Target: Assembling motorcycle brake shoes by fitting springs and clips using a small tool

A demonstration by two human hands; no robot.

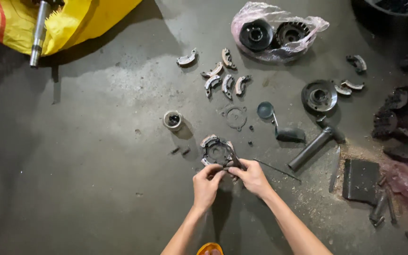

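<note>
Round dark metal clutch assembly [217, 152]: lies flat on grey concrete floor, central hole facing up, pale curved shoes around rim. Near edge touches fingertips of both hands; thin dark tool [234, 160] rests against its right side.

place: repair workshop | evidence: stained concrete floor [95, 141], scattered clutch shoes [225, 82], greasy metal parts [319, 96]

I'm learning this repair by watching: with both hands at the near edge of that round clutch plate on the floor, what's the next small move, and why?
Probably steady the clutch plate with the left hand while the right hand works the thin tool at its near rim. Both hands pinch at that same spot, and the plate lies loose on the bare floor, so it could slide.
</note>
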